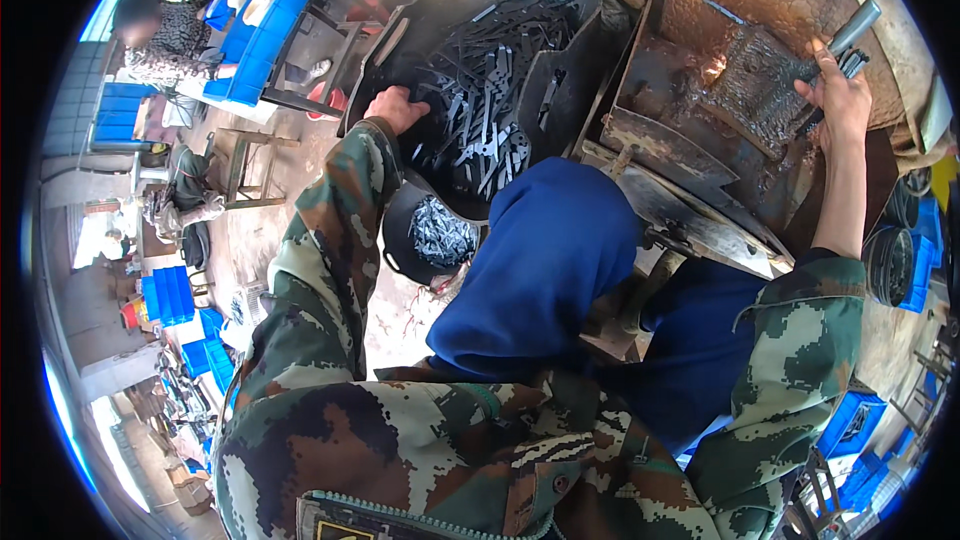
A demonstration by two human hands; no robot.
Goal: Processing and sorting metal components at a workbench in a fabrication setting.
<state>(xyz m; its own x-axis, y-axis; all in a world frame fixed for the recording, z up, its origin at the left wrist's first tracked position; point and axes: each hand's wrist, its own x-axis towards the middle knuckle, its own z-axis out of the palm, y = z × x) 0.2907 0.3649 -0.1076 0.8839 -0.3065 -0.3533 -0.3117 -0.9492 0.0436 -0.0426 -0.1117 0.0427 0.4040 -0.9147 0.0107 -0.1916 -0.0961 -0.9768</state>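
On the left edge of a large black tub (400, 55), my left hand (396, 110) rests with its fingers bent over the rim. Inside the tub lies a heap of thin dark and silvery metal strips (495, 110). My right hand (843, 95) is at the far right, above a wet, dirt-caked metal trough (680, 50). Its fingers are curled around dark metal pieces (853, 63), whose kind I cannot make out. A grey metal cylinder (856, 26) sits right beside those fingers. Below the right hand, a dark wet block (755, 85) lies in the trough.
A smaller black bucket (397, 230) of shiny metal pieces stands by my left knee. Worn metal plates (675, 205) edge the trough near my legs. At the far left, another person (165, 40) sits near a blue bin (262, 35). A wooden stool (250, 170) stands behind.
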